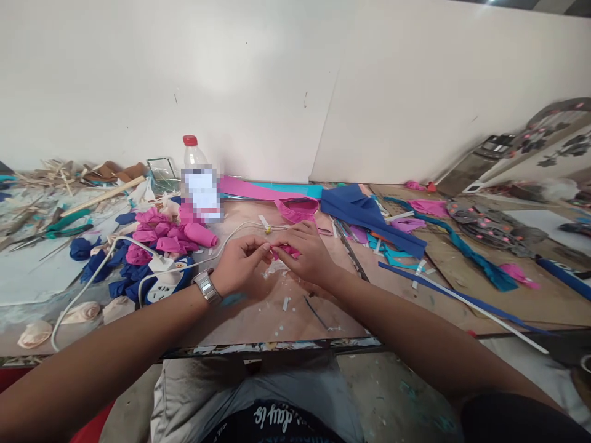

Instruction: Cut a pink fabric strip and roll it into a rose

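Soft glare on wall (277,80), stretched edges

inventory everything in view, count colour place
small piece: one, pink, held centre
rosettes: many, pink, blue, peach, left
strips: several, pink, teal, dark blue, centre to right
bottle: one, clear, red cap, back left
power strip: one, blue and white, among rosettes
wood scraps: many, tan, back left
pliers: one, green handles, left
stick: one, white, right
tumbler: one, grey, back right
table: one, brownish, across view
watch: one, silver, centre left
left hand, right hand: two, bare, centre
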`<state>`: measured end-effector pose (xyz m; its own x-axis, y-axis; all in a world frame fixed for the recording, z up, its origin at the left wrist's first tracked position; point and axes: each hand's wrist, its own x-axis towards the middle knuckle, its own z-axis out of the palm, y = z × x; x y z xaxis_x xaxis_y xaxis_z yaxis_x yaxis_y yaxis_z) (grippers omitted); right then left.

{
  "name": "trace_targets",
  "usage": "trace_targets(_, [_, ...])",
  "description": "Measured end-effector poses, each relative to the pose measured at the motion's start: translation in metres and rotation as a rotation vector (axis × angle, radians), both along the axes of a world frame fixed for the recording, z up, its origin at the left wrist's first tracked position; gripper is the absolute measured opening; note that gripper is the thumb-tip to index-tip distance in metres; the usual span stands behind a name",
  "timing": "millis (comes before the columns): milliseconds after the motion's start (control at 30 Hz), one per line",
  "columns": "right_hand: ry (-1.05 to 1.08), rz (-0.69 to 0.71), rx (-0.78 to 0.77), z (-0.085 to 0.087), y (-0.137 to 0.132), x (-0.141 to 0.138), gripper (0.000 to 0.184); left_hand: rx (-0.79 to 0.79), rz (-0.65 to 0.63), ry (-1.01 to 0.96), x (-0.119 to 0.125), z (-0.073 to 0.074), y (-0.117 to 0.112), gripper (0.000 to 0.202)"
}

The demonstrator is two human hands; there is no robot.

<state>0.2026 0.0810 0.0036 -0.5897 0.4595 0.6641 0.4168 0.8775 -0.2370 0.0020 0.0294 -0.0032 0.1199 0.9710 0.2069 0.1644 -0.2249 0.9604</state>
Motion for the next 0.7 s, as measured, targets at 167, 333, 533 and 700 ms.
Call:
trace_targets(167, [0.037, 0.038, 0.018, 0.0, -0.0018, 0.0013, 0.014, -0.005, 0.016, -0.065, 0.0014, -0.0011, -0.0005, 0.047])
trace_targets(333, [0.009, 0.03, 0.002, 0.0002, -0.0037, 0.0038, 0.014, -0.009, 0.037, -0.057, 0.0012, -0.001, -0.0008, 0.041])
trace_targets(533, [0.019, 0.03, 0.004, 0.0005, -0.0039, 0.0034, 0.018, 0.041, 0.026, -0.012, 0.001, 0.001, -0.0028, 0.037])
trace_targets(700, [0.019, 0.011, 0.013, 0.0009, -0.0055, 0.004, 0.019, 0.068, 0.034, -0.003, 0.0026, 0.0028, -0.004, 0.036])
